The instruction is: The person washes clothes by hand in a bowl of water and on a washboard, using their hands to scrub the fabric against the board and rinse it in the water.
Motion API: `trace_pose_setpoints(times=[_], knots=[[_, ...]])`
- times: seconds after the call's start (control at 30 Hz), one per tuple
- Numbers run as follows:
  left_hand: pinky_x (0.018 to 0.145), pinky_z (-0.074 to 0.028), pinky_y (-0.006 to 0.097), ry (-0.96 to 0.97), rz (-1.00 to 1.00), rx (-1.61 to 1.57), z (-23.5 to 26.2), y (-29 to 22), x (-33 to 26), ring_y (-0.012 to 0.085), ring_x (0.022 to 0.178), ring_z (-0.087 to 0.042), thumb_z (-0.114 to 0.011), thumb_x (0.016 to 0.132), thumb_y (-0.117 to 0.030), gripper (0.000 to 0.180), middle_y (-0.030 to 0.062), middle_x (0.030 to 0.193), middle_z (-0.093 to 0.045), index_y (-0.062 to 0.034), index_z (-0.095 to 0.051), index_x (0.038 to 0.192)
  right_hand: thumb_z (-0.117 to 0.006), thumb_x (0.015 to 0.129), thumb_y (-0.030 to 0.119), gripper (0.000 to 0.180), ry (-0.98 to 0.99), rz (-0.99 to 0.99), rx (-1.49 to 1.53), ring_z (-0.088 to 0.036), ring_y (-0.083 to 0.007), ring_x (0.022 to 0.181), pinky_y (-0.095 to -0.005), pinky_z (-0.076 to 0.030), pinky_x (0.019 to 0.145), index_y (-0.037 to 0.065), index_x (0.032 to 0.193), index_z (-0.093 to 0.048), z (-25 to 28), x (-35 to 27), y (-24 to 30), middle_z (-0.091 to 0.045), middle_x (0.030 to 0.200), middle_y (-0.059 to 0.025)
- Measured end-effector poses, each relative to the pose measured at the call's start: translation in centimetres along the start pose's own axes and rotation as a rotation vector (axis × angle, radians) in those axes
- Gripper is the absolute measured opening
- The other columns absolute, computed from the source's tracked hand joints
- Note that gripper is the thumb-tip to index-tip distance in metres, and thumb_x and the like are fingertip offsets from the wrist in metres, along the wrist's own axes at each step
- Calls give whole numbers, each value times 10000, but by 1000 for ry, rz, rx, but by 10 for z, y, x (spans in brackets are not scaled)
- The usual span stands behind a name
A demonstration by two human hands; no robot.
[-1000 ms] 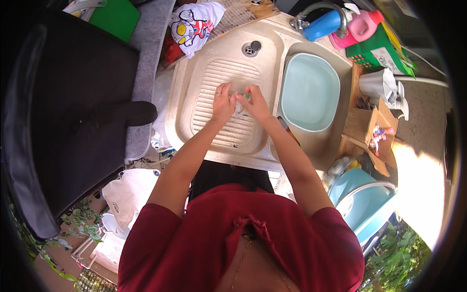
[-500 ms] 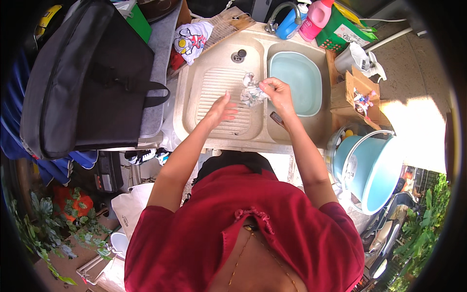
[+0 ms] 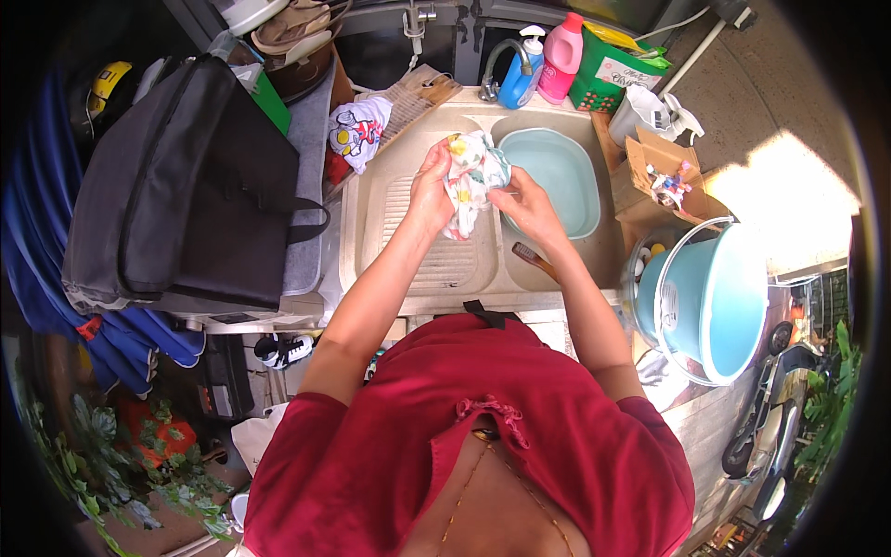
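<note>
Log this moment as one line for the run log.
Left hand: gripping patterned cloth | right hand: gripping same cloth | cloth: bunched, over sink | light-blue basin: in sink's right compartment

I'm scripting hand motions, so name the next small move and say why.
Probably spread the printed white cloth wider: the left hand and right hand hold it at opposite sides, and it looks bunched and creased above the double-bowl sink.
</note>
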State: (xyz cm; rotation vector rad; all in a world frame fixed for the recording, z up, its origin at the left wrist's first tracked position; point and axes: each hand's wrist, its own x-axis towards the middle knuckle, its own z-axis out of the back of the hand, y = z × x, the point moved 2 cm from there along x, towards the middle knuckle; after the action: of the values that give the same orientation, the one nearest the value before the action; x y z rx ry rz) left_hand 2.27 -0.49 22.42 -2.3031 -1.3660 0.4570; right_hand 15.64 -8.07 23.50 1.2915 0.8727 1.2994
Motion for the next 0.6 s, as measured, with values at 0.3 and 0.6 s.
trace_pose_setpoints(times=[0.3,0.6], knots=[[761,-466,283,-53,-443,545,22,-87,16,150,830,-579,-513,895,-213,233,81,916,-611,-3,-566,980,-640,764,27,74,-300,125,540,-547,-72,671,-211,-419,621,58,781,-575,55,57,53,-604,750,-15],[661,-390,208,-189,-354,638,51,-66,37,65,704,-485,-505,898,-181,188,-11,821,-590,-21,-595,938,-587,827,120,56,-201,112,469,-493,-45,594,-172,-377,539,71,855,-585,52,79,63,-571,720,29]])
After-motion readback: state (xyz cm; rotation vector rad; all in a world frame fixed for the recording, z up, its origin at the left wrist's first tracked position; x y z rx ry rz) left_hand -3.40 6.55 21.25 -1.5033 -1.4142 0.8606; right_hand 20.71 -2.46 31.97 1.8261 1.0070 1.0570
